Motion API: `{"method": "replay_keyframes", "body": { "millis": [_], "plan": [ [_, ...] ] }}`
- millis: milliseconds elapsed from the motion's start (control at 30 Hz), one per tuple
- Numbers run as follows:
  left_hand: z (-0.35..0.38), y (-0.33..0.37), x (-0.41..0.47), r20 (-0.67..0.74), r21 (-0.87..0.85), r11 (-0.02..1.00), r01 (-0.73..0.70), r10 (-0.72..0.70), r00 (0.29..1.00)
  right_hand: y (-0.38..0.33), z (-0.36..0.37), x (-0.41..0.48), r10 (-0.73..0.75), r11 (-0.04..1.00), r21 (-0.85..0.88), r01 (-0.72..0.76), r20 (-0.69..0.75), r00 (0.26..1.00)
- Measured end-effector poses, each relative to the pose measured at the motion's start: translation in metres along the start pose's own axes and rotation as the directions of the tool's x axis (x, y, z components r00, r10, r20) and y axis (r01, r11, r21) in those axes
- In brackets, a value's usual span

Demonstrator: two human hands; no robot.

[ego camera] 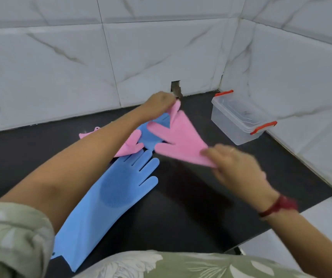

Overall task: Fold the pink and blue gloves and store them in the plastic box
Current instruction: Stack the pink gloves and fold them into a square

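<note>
pink glove | blue glove | box clear, latches red | counter black

Clear plastic box; glossy black counter

Pale green sleeve, white leaf print, rolled up on the left arm; the shirt front matches. Dark red wristband on the right, and a thin ring on the right hand.
</note>
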State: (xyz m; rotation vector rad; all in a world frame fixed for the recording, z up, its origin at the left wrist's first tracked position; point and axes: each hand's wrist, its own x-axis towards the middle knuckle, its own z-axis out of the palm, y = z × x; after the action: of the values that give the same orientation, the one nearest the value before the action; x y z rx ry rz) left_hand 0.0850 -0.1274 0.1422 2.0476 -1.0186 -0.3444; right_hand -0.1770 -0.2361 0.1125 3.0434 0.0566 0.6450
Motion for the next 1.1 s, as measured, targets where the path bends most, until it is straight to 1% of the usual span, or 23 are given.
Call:
{"method": "replay_keyframes", "body": {
  "millis": [33, 67, 100, 133, 167, 200, 267, 333, 400, 433, 533, 567, 633, 667, 733, 800, 833, 867, 900, 933, 967, 1033, 1100],
  "plan": [
    [0.005, -0.013, 0.000, 0.065, 0.160, 0.987, 0.009, -0.020, 0.998, -0.010, 0.012, -0.008, -0.016, 1.000, -0.001, 0.017, 0.222, 0.975],
    [0.011, -0.028, -0.004, 0.127, 0.267, 0.963, 0.020, -0.056, 0.990, -0.019, 0.023, -0.016, -0.028, 1.000, 0.018, 0.022, 0.403, 0.915],
    [0.018, -0.041, -0.010, 0.172, 0.316, 0.948, 0.042, -0.101, 0.980, -0.026, 0.032, -0.021, -0.034, 0.998, 0.066, 0.000, 0.530, 0.848],
    [0.025, -0.054, -0.018, 0.184, 0.320, 0.945, 0.067, -0.132, 0.974, -0.031, 0.039, -0.025, -0.039, 0.992, 0.117, -0.042, 0.618, 0.785],
    [0.030, -0.064, -0.027, 0.168, 0.313, 0.946, 0.090, -0.149, 0.974, -0.034, 0.044, -0.026, -0.041, 0.981, 0.170, -0.095, 0.657, 0.753],
    [0.032, -0.074, -0.034, 0.137, 0.317, 0.943, 0.103, -0.153, 0.979, -0.035, 0.046, -0.026, -0.036, 0.964, 0.222, -0.146, 0.652, 0.757],
    [0.030, -0.093, -0.048, 0.045, 0.388, 0.913, 0.128, -0.158, 0.986, -0.031, 0.052, -0.025, -0.005, 0.934, 0.301, -0.192, 0.547, 0.837],
    [0.020, -0.106, -0.062, -0.067, 0.475, 0.861, 0.181, -0.170, 0.983, -0.026, 0.061, -0.023, 0.042, 0.936, 0.301, -0.180, 0.412, 0.910],
    [0.006, -0.116, -0.077, -0.133, 0.524, 0.827, 0.205, -0.159, 0.978, -0.026, 0.072, -0.020, 0.092, 0.950, 0.246, -0.193, 0.367, 0.926],
    [0.000, -0.120, -0.084, -0.112, 0.549, 0.813, 0.195, -0.160, 0.981, -0.028, 0.079, -0.019, 0.101, 0.955, 0.220, -0.199, 0.391, 0.915],
    [-0.015, -0.133, -0.104, 0.066, 0.642, 0.755, 0.137, -0.232, 0.970, -0.038, 0.101, -0.020, 0.058, 0.968, 0.180, -0.173, 0.510, 0.858],
    [-0.019, -0.138, -0.110, 0.096, 0.661, 0.741, 0.120, -0.242, 0.966, -0.040, 0.108, -0.021, 0.057, 0.969, 0.175, -0.174, 0.528, 0.848],
    [-0.030, -0.145, -0.118, 0.107, 0.729, 0.683, 0.043, -0.175, 0.979, -0.041, 0.116, -0.020, 0.078, 0.960, 0.190, -0.205, 0.522, 0.850],
    [-0.037, -0.148, -0.120, 0.124, 0.783, 0.622, -0.013, -0.135, 0.983, -0.041, 0.117, -0.019, 0.086, 0.954, 0.205, -0.221, 0.517, 0.852],
    [-0.049, -0.148, -0.124, 0.164, 0.876, 0.474, -0.091, -0.114, 0.980, -0.042, 0.116, -0.018, 0.099, 0.942, 0.226, -0.247, 0.516, 0.851],
    [-0.058, -0.142, -0.128, 0.151, 0.930, 0.357, -0.089, -0.151, 0.977, -0.045, 0.109, -0.013, 0.134, 0.909, 0.273, -0.315, 0.523, 0.842],
    [-0.061, -0.137, -0.129, 0.134, 0.941, 0.329, -0.073, -0.166, 0.977, -0.049, 0.103, -0.009, 0.156, 0.874, 0.327, -0.360, 0.513, 0.844],
    [-0.064, -0.133, -0.130, 0.113, 0.942, 0.331, -0.054, -0.163, 0.980, -0.053, 0.097, -0.004, 0.174, 0.824, 0.405, -0.397, 0.486, 0.857],
    [-0.065, -0.126, -0.131, 0.078, 0.928, 0.373, -0.021, -0.138, 0.987, -0.059, 0.090, 0.002, 0.191, 0.757, 0.495, -0.427, 0.458, 0.868],
    [-0.066, -0.117, -0.132, 0.027, 0.890, 0.455, 0.021, -0.099, 0.995, -0.064, 0.082, 0.008, 0.204, 0.667, 0.589, -0.457, 0.445, 0.872],
    [-0.067, -0.105, -0.133, -0.030, 0.832, 0.551, 0.063, -0.069, 0.997, -0.070, 0.074, 0.014, 0.211, 0.545, 0.681, -0.490, 0.454, 0.866],
    [-0.067, -0.072, -0.137, -0.121, 0.679, 0.724, 0.120, -0.051, 0.991, -0.080, 0.058, 0.024, 0.164, 0.212, 0.808, -0.549, 0.524, 0.836],
    [-0.064, -0.037, -0.142, -0.188, 0.465, 0.874, 0.143, -0.060, 0.980, -0.087, 0.049, 0.029, 0.062, -0.117, 0.808, -0.578, 0.587, 0.807]
  ]
}}
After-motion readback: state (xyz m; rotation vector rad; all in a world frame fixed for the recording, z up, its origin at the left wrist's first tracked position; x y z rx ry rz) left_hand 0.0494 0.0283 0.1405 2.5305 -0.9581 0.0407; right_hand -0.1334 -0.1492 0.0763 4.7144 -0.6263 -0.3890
